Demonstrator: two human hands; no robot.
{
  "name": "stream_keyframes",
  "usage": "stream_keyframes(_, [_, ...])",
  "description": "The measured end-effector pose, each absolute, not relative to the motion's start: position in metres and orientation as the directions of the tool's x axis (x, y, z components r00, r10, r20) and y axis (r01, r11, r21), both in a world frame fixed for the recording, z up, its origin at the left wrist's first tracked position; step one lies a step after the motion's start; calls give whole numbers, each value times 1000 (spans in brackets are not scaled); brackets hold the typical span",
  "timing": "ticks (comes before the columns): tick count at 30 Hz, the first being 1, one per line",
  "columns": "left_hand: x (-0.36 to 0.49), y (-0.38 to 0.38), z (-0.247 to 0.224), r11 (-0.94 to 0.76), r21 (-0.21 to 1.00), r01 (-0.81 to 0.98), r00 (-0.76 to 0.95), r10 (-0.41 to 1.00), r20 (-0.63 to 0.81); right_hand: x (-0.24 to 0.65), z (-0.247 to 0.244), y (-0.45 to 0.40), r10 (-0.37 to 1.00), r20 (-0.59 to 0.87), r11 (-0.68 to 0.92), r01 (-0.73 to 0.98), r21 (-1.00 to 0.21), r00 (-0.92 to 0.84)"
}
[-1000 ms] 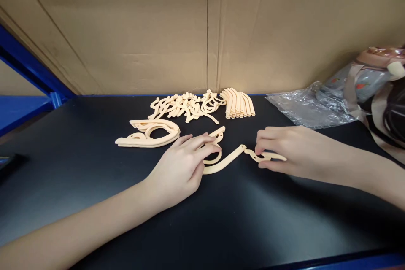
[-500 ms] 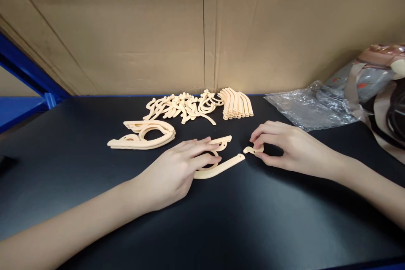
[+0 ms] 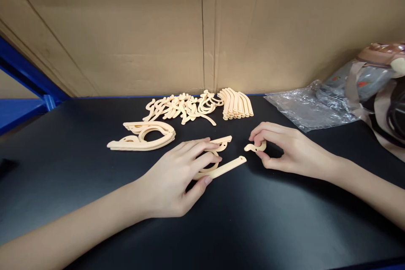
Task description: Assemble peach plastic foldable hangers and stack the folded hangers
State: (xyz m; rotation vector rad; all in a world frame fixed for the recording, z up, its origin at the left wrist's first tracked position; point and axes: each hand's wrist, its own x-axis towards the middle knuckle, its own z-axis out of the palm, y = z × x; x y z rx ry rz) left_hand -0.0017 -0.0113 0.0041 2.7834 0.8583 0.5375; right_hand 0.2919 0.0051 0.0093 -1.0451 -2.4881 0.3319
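Observation:
My left hand (image 3: 177,177) lies over a beige folding hanger (image 3: 230,168). Its fingers press on the ring-shaped middle and the thumb rests along the near arm; part of the hanger is hidden under the palm. A short, wavy beige hanger piece (image 3: 252,148) with small holes is pinched between the thumb and fingers of my right hand (image 3: 281,147), just off the end of that arm. The piece and the arm are apart. Left of my hands, a stack of folded beige hangers (image 3: 148,147) lies on the black table (image 3: 221,228).
A loose heap of curved beige pieces (image 3: 182,105) lies at the back, beside a neat row of beige hanger arms (image 3: 237,103). Clear plastic bags (image 3: 313,109) and a strapped bag (image 3: 376,67) are at right. A cardboard wall (image 3: 142,29) closes off the back; a blue frame (image 3: 28,76) stands left.
My left thumb has come out from below and now sits on the near arm of the hanger. The right hand has turned the small piece slightly.

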Motion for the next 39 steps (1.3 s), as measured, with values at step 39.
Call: stream_keyframes(39, [-1, -14, 5, -866, 236, 440, 828, 493, 267, 282, 13, -8, 712, 195, 702, 679, -215, -674])
